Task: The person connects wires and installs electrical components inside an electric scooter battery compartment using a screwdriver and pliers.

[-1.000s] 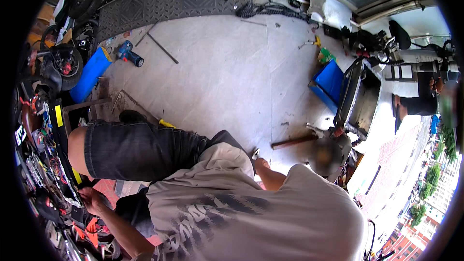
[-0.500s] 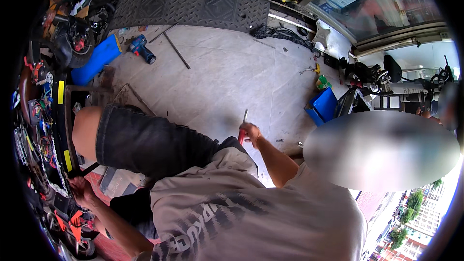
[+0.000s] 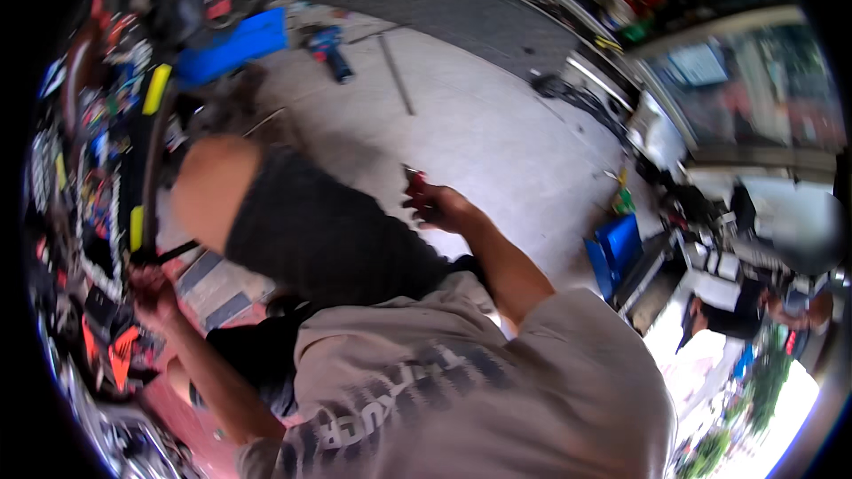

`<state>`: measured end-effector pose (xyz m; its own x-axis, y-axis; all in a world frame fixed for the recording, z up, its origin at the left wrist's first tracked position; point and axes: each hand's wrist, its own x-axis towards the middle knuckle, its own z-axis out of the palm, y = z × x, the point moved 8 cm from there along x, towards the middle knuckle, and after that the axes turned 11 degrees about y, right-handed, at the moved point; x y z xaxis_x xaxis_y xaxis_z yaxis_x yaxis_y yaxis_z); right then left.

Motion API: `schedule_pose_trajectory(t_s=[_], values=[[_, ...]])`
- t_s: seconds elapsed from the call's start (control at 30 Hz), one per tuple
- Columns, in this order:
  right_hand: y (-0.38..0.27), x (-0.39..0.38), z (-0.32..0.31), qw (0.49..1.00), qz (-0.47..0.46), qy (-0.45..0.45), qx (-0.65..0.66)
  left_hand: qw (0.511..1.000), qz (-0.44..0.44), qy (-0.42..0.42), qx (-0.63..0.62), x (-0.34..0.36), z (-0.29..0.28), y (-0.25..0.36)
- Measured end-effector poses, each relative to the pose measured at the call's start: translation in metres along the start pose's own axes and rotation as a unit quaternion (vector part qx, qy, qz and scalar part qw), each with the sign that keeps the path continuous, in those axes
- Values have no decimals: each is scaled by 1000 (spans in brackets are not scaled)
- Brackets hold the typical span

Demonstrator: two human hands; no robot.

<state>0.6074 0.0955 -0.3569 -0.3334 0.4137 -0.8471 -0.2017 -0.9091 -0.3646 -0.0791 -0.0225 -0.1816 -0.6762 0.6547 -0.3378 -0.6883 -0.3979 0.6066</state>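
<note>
My right hand (image 3: 444, 208) is closed round a red-handled tool (image 3: 415, 183) with a metal tip, held above the pale floor just past my thigh. Blur hides the tool's exact kind. At the left my left hand (image 3: 153, 294) is at the lower end of an opened long dark housing (image 3: 135, 229) with yellow strips. Coloured wires (image 3: 98, 195) and electronics lie inside it. The left fingers are smeared by motion, so their grip is unclear. My bare knee (image 3: 216, 191) and dark shorts lie between the two hands.
A blue and black cordless drill (image 3: 330, 53), a metal rod (image 3: 397, 75) and a blue panel (image 3: 232, 48) lie on the far floor. A dark ridged mat (image 3: 461, 13) runs behind. At the right stand a blue box (image 3: 614, 253) and another person (image 3: 741, 309).
The view has swung, so the scene appears shifted and tilted. My right hand has come leftward with the tool, which now points more toward the left. The left hand stays by the housing.
</note>
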Motion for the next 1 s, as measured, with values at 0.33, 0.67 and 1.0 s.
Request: schedule_pose_trajectory(t_s=[0.33, 0.67, 1.0], values=[[-63, -46, -13, 781, -262, 387, -414, 985, 56, 114, -119, -49, 39, -34], [-306, -227, 212, 693, -710, 54, -110, 973, 61, 143, -173, -58, 47, -43], [-265, -256, 584, 746, -579, -316, -87, 963, 77, 169, -194, -58, 41, -50]])
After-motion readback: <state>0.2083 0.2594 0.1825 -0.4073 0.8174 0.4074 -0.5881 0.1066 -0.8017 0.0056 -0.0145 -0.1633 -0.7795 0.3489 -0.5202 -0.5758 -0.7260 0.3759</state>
